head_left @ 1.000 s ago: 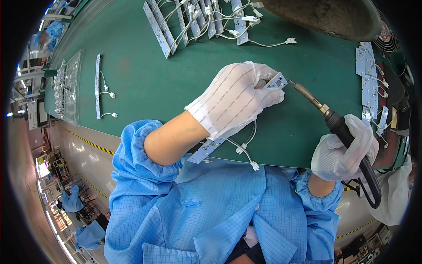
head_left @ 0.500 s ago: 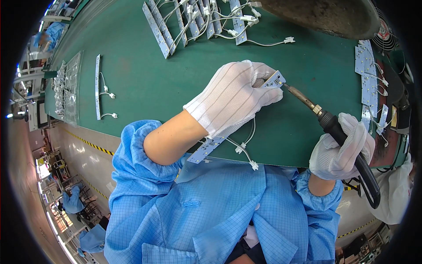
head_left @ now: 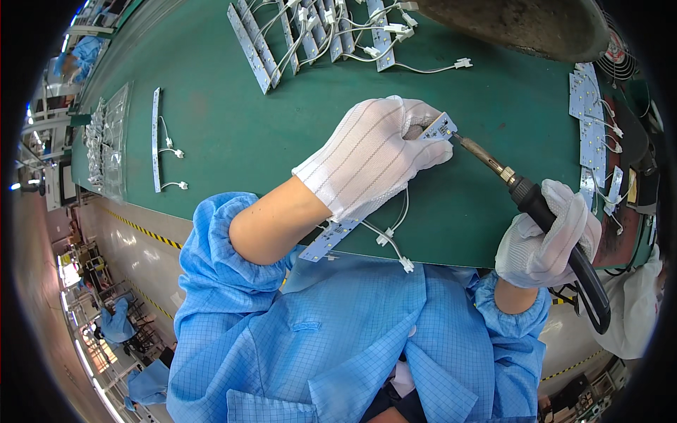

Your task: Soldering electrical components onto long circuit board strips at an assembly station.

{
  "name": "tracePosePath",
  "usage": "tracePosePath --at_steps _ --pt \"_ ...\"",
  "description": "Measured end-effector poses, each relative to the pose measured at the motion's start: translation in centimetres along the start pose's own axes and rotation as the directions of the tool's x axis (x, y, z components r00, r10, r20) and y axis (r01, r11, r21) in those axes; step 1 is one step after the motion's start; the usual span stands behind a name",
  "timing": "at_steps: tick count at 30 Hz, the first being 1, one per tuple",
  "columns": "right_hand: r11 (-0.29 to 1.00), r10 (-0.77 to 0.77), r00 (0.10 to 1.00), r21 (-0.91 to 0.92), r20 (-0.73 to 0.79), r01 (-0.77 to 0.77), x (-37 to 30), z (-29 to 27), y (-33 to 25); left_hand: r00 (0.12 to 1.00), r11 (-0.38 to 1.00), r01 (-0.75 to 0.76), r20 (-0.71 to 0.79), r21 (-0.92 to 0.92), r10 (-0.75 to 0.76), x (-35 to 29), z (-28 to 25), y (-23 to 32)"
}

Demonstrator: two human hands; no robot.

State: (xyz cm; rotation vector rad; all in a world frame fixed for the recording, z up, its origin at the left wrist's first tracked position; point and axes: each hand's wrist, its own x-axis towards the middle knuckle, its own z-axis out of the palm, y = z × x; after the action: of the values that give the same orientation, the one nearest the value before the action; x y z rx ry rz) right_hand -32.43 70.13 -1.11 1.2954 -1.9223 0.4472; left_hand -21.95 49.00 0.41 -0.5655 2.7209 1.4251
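My left hand [head_left: 381, 155], in a white striped glove, is closed around an LED strip board [head_left: 328, 240]. One end of the board pokes out between thumb and fingers; the other end slants down toward my jacket, and the glove covers the middle. White wires with small connectors [head_left: 395, 248] hang from the board. In my gloved right hand [head_left: 546, 240] is a soldering iron [head_left: 525, 194], gripped by its black handle. Its tip meets the board's exposed end, at the edge.
Several LED boards with wires [head_left: 310, 39] lie at the far side of the green table [head_left: 233, 141]. A single wired board [head_left: 156, 141] and a clear plastic bag [head_left: 113, 144] are on the left. More boards [head_left: 589, 120] line the right edge. A dark lamp-like hood [head_left: 522, 25] overhangs the far right.
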Motion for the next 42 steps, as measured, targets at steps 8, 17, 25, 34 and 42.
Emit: tracePosePath --at_steps 8,17,25,34,42 --pt "0.994 0.080 0.997 -0.074 -0.001 -0.080 0.6 -0.1 -0.1 1.000 1.000 -0.009 0.015 0.013 0.009 0.0 -0.3 0.1" --pt "0.977 0.175 0.982 -0.110 -0.075 -0.183 1.0 0.1 0.2 0.993 0.806 0.115 -0.063 0.581 -0.096 -6.5 -0.8 2.6" --pt "0.975 0.023 0.983 -0.214 -0.182 -0.062 2.1 0.5 -0.4 0.881 0.897 0.320 -0.444 0.305 -0.163 -12.7 -9.5 -2.5" --pt "0.988 0.024 0.982 -0.145 -0.185 -0.051 0.6 1.1 0.2 0.467 0.525 0.831 -0.746 0.187 -0.474 -16.2 -21.1 -14.6" --pt "0.997 0.025 0.985 -0.065 -0.171 -0.037 1.4 1.1 -0.1 0.529 0.510 0.786 -0.807 0.350 -0.261 -14.1 -19.5 -17.7"
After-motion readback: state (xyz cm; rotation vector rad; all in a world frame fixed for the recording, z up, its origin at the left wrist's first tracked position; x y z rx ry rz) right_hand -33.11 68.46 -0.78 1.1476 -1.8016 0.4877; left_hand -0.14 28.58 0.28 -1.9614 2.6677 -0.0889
